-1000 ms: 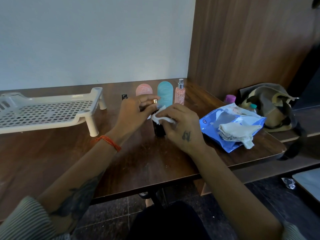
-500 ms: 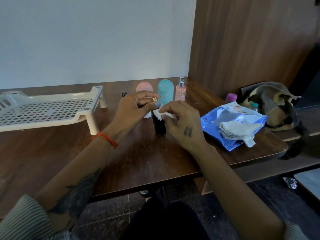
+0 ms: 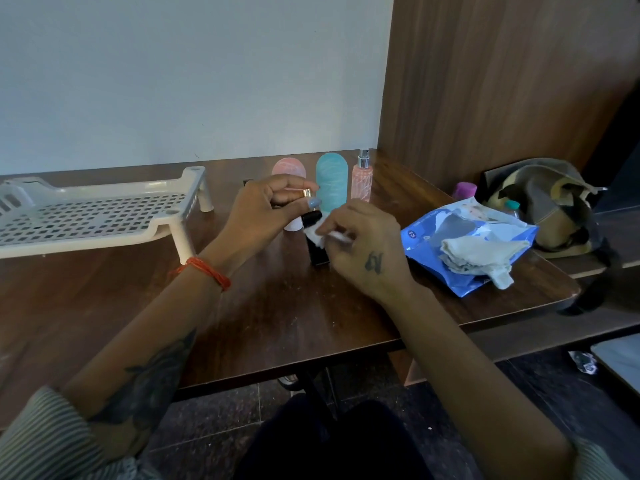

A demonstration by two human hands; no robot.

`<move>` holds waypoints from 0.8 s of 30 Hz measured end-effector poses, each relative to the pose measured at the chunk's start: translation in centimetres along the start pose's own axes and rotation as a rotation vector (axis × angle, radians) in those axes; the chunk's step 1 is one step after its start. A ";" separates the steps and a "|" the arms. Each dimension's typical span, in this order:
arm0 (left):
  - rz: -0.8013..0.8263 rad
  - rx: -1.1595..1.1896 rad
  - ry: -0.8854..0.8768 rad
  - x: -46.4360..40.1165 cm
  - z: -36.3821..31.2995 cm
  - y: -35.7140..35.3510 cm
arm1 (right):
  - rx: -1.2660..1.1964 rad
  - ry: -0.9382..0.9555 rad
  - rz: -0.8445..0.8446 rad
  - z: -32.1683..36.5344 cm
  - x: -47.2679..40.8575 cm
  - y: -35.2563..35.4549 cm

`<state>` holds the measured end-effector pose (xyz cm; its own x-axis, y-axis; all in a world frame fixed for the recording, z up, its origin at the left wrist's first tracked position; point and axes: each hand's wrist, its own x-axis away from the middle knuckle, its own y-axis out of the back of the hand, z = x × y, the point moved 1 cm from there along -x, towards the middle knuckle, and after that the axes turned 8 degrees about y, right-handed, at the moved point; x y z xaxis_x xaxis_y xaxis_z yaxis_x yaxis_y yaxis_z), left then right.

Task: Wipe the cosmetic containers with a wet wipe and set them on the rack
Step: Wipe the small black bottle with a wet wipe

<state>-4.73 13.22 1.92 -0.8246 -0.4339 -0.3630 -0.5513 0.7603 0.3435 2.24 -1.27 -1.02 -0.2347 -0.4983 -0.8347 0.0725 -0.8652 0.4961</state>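
A dark bottle [image 3: 318,252] with a gold cap stands upright on the wooden table [image 3: 277,306]. My left hand [image 3: 266,213] pinches its gold cap from above. My right hand [image 3: 363,244] presses a white wet wipe [image 3: 317,235] against the bottle's upper side. Behind them stand a pink container [image 3: 288,169], a teal container [image 3: 331,180] and a pink spray bottle [image 3: 362,176]. The white perforated rack [image 3: 93,216] sits at the left of the table with nothing on it.
A blue wet-wipe pack [image 3: 433,244] with used wipes [image 3: 481,252] on it lies at the right. A purple-capped item [image 3: 464,189] and a bag [image 3: 543,206] sit beyond it. A wooden panel [image 3: 502,81] rises at the right, a white wall behind.
My right hand has slid the wipe a little along the bottle's upper part. My left hand keeps its grip on the cap; the bottle stays in place.
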 end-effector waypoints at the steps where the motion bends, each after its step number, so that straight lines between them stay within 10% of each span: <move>1: -0.004 -0.003 0.001 0.0 0.0 0.1 | -0.023 -0.013 0.043 -0.1 0.1 0.0; 11: -0.021 0.000 0.012 0.0 0.0 0.0 | -0.012 0.065 0.000 0.3 -0.1 -0.1; 17: -0.040 -0.019 0.018 -0.1 0.2 0.2 | -0.016 0.087 0.270 0.2 0.3 -0.5; 24: -0.007 -0.023 -0.008 0.0 0.0 0.2 | 0.044 0.043 -0.161 0.4 -0.2 0.3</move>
<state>-4.85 13.39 1.97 -0.8198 -0.4351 -0.3724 -0.5598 0.7462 0.3604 1.95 -1.43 -0.56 -0.1977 -0.3565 -0.9131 -0.0054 -0.9311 0.3647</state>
